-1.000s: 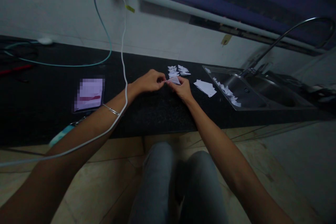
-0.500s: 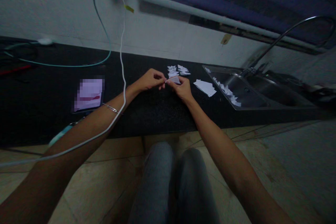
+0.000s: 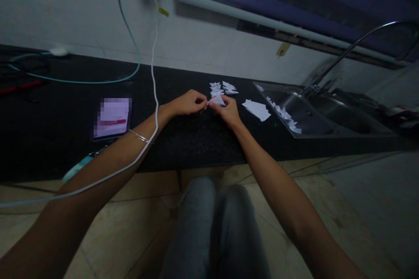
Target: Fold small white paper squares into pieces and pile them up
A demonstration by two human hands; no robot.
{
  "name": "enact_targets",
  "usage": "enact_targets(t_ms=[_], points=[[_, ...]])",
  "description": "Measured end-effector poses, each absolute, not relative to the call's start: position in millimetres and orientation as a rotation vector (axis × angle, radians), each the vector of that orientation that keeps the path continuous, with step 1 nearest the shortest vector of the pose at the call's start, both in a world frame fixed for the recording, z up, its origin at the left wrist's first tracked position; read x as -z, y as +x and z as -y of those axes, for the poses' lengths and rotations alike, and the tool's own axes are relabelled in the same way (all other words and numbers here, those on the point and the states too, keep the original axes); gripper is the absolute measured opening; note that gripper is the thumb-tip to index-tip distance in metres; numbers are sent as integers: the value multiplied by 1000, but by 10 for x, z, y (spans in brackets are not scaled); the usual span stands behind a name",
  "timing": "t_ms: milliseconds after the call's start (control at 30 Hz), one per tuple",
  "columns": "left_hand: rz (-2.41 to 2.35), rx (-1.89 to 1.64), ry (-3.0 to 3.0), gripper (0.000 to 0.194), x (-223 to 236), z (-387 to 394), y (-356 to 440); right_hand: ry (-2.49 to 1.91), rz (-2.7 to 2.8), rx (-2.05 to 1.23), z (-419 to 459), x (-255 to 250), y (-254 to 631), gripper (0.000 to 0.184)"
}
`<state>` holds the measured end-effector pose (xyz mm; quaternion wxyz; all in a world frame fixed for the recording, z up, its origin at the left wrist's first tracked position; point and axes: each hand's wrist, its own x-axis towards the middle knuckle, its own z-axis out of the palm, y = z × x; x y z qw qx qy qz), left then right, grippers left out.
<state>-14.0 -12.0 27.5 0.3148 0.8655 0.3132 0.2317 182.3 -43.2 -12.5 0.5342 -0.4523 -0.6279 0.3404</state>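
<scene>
A small piece of folded white paper (image 3: 218,100) is held over the dark counter. My right hand (image 3: 228,112) grips it between thumb and fingers, with its pale triangular face showing. At the paper's left end, my left hand (image 3: 190,102) pinches the tip, fingers closed. Just behind the hands lie small folded paper pieces (image 3: 230,87) in two groups. To the right of my right hand is a fanned stack of white paper sheets (image 3: 257,109). More folded paper pieces (image 3: 284,114) line the left edge of the sink.
A metal sink (image 3: 319,124) with a curved faucet (image 3: 353,45) stands at the right. On the left lies a phone or tablet (image 3: 113,117) with a blurred screen. A white cable (image 3: 153,74) hangs across my left forearm. A teal cable (image 3: 98,81) loops on the counter (image 3: 196,144).
My left fingers have closed in more at the paper's left tip, and more of the paper's white face shows in my right hand. The view has shifted slightly.
</scene>
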Motion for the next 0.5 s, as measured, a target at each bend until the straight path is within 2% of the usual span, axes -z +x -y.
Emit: enact_targets(t_ms=[267, 500], points=[[-836, -862, 2349, 24, -205, 68, -125, -1060, 1292, -1000, 448, 81, 1825, 37], [-898, -748, 2330, 25, -138, 27, -126, -1052, 1266, -959, 402, 120, 1832, 26]])
